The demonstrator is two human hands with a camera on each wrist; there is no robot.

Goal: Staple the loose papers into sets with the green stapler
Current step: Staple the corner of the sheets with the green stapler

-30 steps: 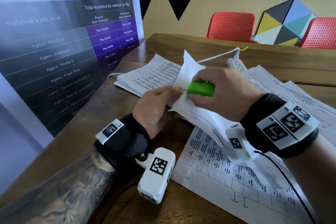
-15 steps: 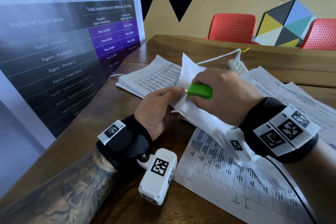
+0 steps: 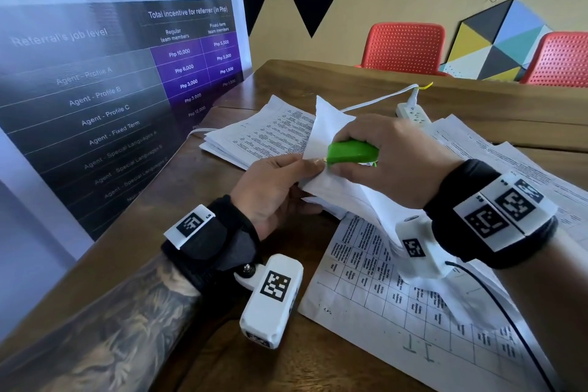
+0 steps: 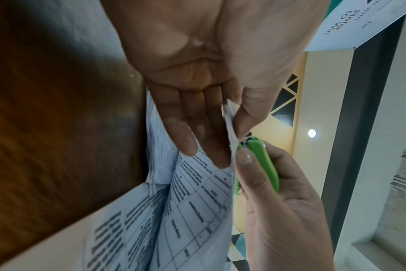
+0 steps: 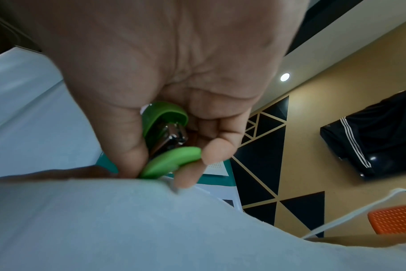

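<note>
Left hand [image 3: 280, 188] pinches with thumb over flat fingers; right hand [image 3: 391, 162], just beside it, is curled tight, thumb underneath.

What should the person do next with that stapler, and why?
Probably squeeze the stapler shut. The right hand already grips it with its nose at the corner of the lifted papers, and the left hand pinches that same corner to keep the sheets aligned. Whether a staple is already in cannot be told, so a firm press seems the safe next step.
</note>
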